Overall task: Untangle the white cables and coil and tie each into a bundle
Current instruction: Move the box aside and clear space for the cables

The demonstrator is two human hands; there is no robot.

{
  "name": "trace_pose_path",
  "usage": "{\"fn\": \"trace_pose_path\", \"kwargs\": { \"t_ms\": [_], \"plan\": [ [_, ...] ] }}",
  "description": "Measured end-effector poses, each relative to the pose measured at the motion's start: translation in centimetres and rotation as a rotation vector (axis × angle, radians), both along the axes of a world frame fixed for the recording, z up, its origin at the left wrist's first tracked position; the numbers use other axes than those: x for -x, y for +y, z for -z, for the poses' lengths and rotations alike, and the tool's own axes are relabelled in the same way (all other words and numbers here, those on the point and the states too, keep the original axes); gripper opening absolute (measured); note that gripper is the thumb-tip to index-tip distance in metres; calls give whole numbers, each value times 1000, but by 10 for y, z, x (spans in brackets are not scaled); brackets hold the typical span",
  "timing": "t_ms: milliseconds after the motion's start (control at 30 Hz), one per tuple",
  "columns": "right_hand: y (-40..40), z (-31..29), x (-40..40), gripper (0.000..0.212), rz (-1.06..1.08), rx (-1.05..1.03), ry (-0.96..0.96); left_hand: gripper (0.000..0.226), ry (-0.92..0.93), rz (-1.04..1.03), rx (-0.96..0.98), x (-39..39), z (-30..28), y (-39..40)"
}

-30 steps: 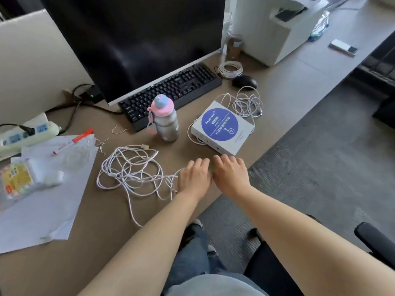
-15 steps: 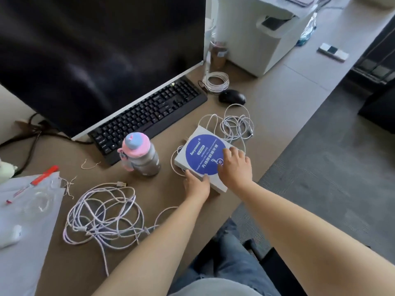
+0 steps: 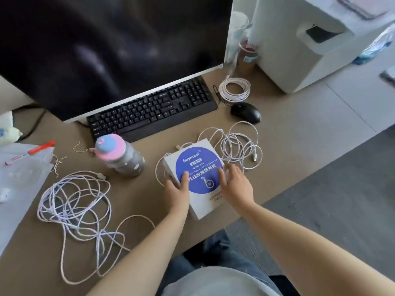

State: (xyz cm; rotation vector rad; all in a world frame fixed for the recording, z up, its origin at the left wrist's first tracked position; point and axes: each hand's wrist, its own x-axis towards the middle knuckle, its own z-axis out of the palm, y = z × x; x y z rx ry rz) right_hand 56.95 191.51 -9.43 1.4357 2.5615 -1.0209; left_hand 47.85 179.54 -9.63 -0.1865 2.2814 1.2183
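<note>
The white cables lie in two loose heaps on the tabletop [image 3: 299, 146]: a big tangle [image 3: 74, 210] at my left, and a smaller tangle [image 3: 239, 146] at my right, partly trapped under the white box [image 3: 192, 165] with the blue round label. A third cable, already coiled [image 3: 235, 88], sits beside the black mouse [image 3: 245, 112], behind the keyboard's end.

A second ago both hands rested at the tabletop edge near the big tangle; since then they have gone forward onto the box. My left hand [image 3: 176, 192] now grips the box's near-left corner, thumb on the lid and fingers curled round the side. My right hand [image 3: 236, 184] lies flat on the lid's right part, fingers spread and fairly straight, pressing rather than clutching.

I judge this to mean the box comes off first, so the cable looped beneath it runs free. The pink-capped bottle [image 3: 119, 157] stands just left of the box, near enough to be knocked if the box swings that way.
</note>
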Motion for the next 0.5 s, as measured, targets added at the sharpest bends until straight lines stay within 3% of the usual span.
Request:
{"fn": "trace_pose_path", "kwargs": {
  "t_ms": [133, 500],
  "plan": [
    [30, -12, -20, 40, 38, -10, 109, 41, 63, 41, -80, -18, -13, 29],
    [123, -26, -88, 64, 284, -115, 64, 48, 61, 368, -200, -63, -18, 154]
  ]
}}
